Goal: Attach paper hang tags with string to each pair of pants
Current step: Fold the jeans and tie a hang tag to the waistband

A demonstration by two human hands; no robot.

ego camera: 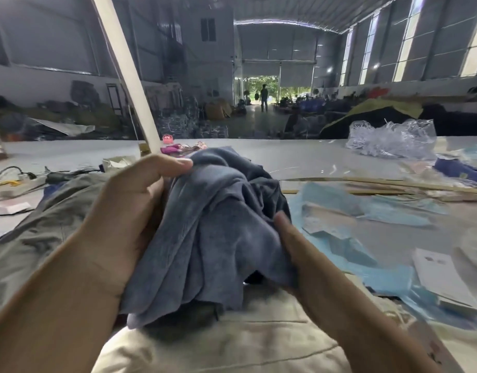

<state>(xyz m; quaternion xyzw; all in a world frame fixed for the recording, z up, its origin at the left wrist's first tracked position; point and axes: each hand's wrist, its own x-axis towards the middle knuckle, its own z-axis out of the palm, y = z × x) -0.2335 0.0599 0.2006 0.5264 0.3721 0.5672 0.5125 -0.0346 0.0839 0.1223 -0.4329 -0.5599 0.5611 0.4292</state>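
A bunched pair of blue-grey pants (pixel 221 224) is gripped from both sides between the left hand (pixel 129 211) and the right hand (pixel 294 246), raised above beige pants (pixel 232 343) on the tabletop (pixel 272 152), while a clear plastic bag (pixel 393 141) of white strings is seen farther right.

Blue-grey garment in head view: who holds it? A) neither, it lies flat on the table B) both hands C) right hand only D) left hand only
B: the left hand grips the bunched blue-grey garment from its left side, and the right hand holds its right side, keeping it lifted above the cream pants.
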